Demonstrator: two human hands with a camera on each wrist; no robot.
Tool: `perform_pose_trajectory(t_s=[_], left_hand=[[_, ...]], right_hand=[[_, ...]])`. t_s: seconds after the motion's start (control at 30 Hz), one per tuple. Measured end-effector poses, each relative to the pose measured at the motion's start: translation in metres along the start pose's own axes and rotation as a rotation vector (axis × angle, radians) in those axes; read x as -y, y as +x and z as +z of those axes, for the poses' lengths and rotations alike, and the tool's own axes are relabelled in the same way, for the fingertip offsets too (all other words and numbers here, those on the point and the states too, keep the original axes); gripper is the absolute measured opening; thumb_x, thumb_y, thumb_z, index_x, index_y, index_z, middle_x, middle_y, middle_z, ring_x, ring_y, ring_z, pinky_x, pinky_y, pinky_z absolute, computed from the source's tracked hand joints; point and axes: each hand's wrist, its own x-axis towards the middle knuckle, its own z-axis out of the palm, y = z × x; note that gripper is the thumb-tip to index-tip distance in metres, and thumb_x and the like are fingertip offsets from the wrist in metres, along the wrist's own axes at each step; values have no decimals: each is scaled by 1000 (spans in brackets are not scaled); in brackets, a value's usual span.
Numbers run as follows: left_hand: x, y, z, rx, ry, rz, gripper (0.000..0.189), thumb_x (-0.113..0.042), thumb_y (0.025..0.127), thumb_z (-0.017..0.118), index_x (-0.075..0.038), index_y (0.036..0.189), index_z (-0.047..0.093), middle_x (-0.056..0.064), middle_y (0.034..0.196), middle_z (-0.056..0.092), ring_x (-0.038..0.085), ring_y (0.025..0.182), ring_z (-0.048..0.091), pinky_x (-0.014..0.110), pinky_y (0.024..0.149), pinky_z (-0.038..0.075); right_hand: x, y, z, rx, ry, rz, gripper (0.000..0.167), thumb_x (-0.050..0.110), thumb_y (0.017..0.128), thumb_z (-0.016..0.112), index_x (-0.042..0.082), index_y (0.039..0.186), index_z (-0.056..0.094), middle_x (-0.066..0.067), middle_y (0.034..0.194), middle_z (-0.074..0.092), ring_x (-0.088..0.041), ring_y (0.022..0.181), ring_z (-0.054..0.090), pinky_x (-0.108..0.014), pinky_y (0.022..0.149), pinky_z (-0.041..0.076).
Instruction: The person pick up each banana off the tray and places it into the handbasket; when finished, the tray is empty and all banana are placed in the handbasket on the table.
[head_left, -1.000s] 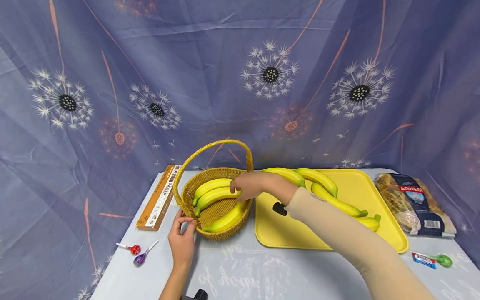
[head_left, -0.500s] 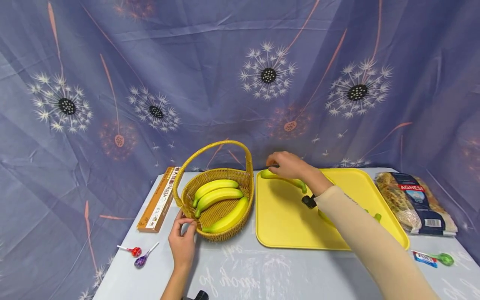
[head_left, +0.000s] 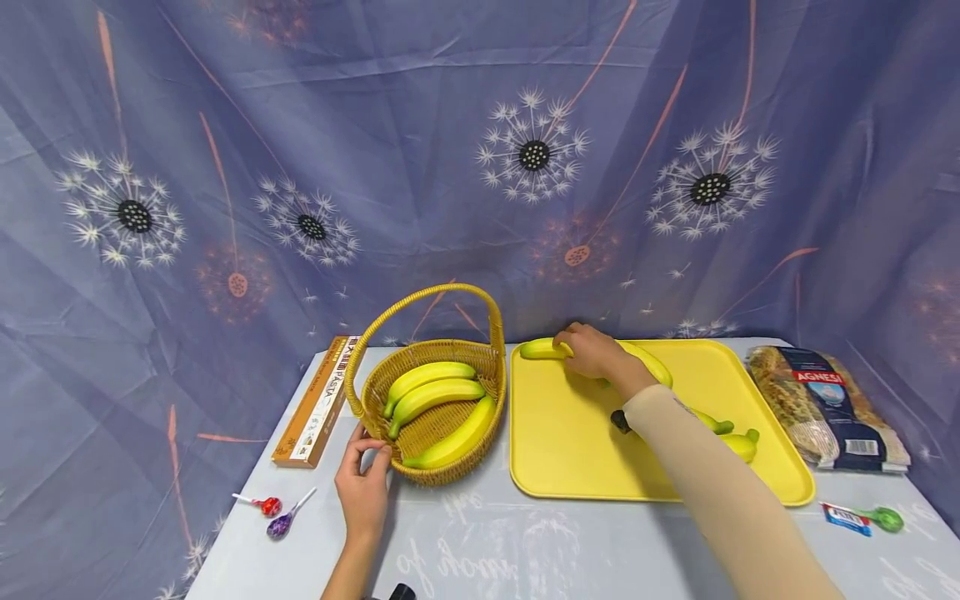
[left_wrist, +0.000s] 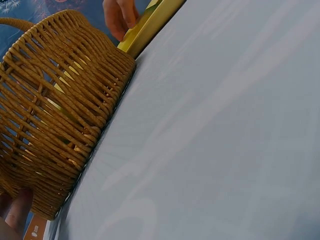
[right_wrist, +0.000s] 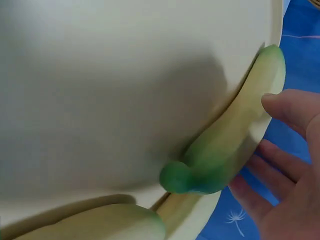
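My left hand [head_left: 363, 479] grips the near left rim of a wicker basket [head_left: 438, 476] with a tall arched handle; its fingers [left_wrist: 19, 212] press on the weave in the left wrist view. Three bananas lie inside, one along the near right side [head_left: 459, 437]. On the yellow tray [head_left: 570, 454], my right hand [head_left: 596, 354] holds a green-tipped banana [head_left: 538, 349] by the back left edge. In the right wrist view, the thumb lies on top of this banana [right_wrist: 240, 125] and the fingers along its outer side. The sleeve partly hides other bananas [head_left: 741, 447] on the tray.
Left of the basket lies a long pasta box [head_left: 318, 402]. Two lollipops, red [head_left: 270, 506] and purple [head_left: 281, 525], are at the front left. A pasta bag [head_left: 828, 408] is right of the tray, with a green lollipop [head_left: 888, 519] in front. A patterned curtain [head_left: 420, 167] hangs behind.
My right hand has left the basket, where three bananas lie, and moved right over the tray, then down onto the back left banana. The left hand has stayed at the basket rim.
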Motion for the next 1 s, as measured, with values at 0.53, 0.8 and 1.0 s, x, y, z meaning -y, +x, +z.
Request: perform_pose_trajectory(t_s=[0.53, 0.8, 1.0], left_hand=[[36, 7, -1, -22, -50, 16, 5, 5, 87, 63, 8, 91, 62, 6, 140, 49, 23, 125, 47, 18, 78, 52], [24, 4, -2, -9, -48, 6, 6, 6, 87, 61, 10, 90, 60, 13, 142, 46, 29, 126, 46, 18, 77, 52], [18, 3, -2, -4, -43, 15, 9, 1, 87, 64, 9, 89, 60, 12, 141, 46, 28, 126, 46, 19, 78, 52]], right_hand=[[15, -23, -6, 50, -118, -113, 41, -3, 91, 55, 17, 126, 65, -15, 118, 59, -34, 103, 58, -46, 80, 51], [23, -29, -9, 64, -247, -138, 48, -7, 84, 63, 24, 120, 68, -11, 114, 62, -33, 102, 59, -48, 76, 52], [31, -35, -7, 66, -250, -216, 50, -5, 78, 71, 27, 117, 69, -12, 120, 59, -33, 108, 56, -50, 83, 50]])
